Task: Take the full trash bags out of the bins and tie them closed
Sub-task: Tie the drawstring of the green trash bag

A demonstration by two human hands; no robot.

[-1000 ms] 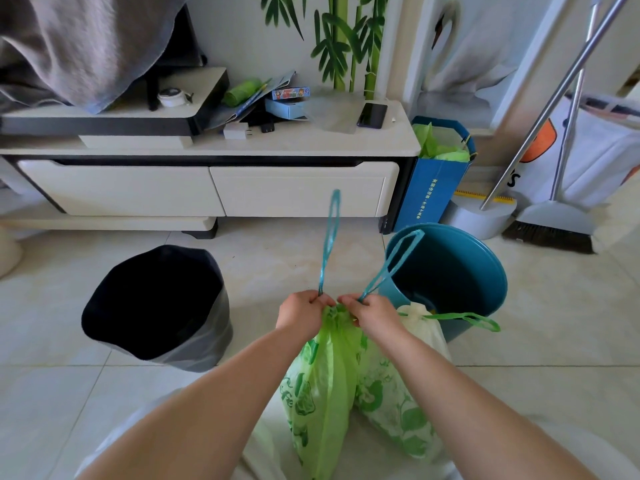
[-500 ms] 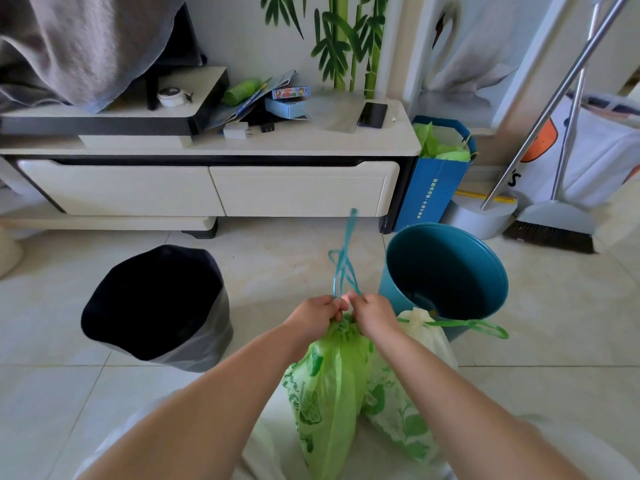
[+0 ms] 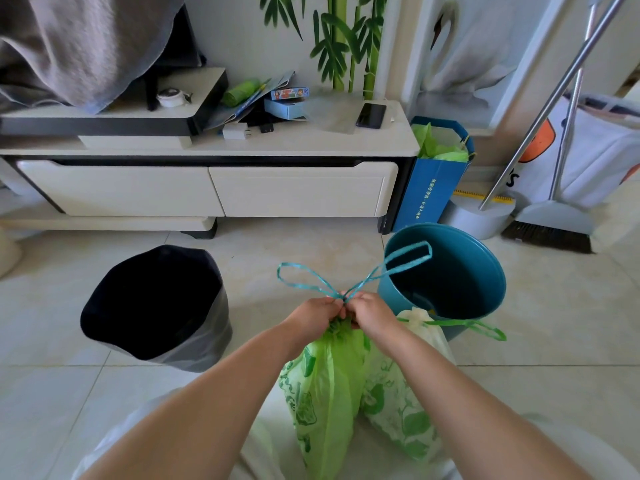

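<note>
So both hands are pinched together at the neck of the green trash bag [image 3: 325,386] on the floor up close, left hand [image 3: 317,315] and right hand [image 3: 372,311] with fingers clamped on the teal drawstring [image 3: 346,289], its two loops sticking out to either side. A second green bag [image 3: 405,407] sits right against it, already cinched. Just past that is the blue bin [image 3: 485,292], and off to the left the black-lined bin [image 3: 156,306] with its bag in it. Further back: TV cabinet [image 3: 214,188], blue paper bag [image 3: 433,188], broom [image 3: 550,230].
</note>
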